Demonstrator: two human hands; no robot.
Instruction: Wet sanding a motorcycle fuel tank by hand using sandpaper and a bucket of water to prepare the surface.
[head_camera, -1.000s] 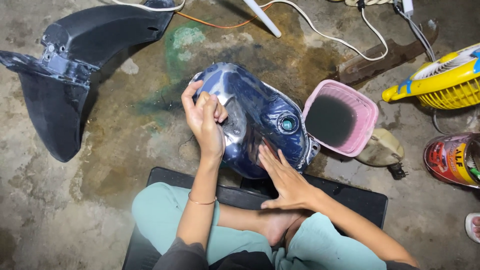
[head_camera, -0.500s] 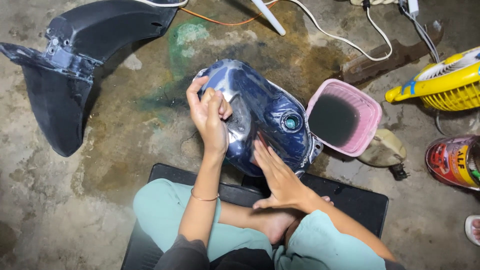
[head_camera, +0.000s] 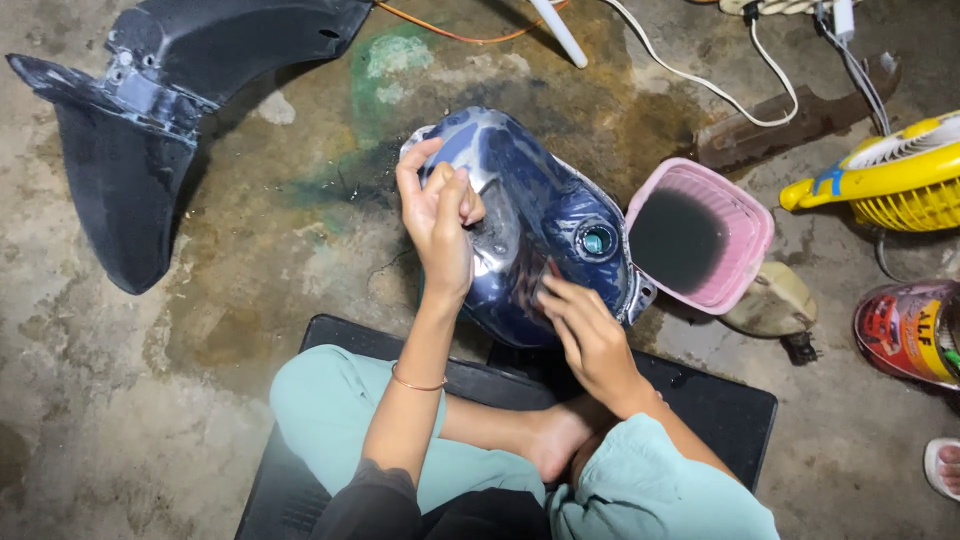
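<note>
Left hand (head_camera: 437, 215) curled, pressed against the upper flank of the blue fuel tank (head_camera: 540, 215); whether anything is held cannot be told. Right hand (head_camera: 588, 335) laid flat, fingers extended, on the tank's near end. Tank set on the floor, long axis slanting away leftward, pink basin (head_camera: 745, 215) just to its right

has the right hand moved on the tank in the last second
Yes. The right hand has slid up the tank, its fingertips closer to the filler cap.

Dim overhead light, sharp focus
</note>
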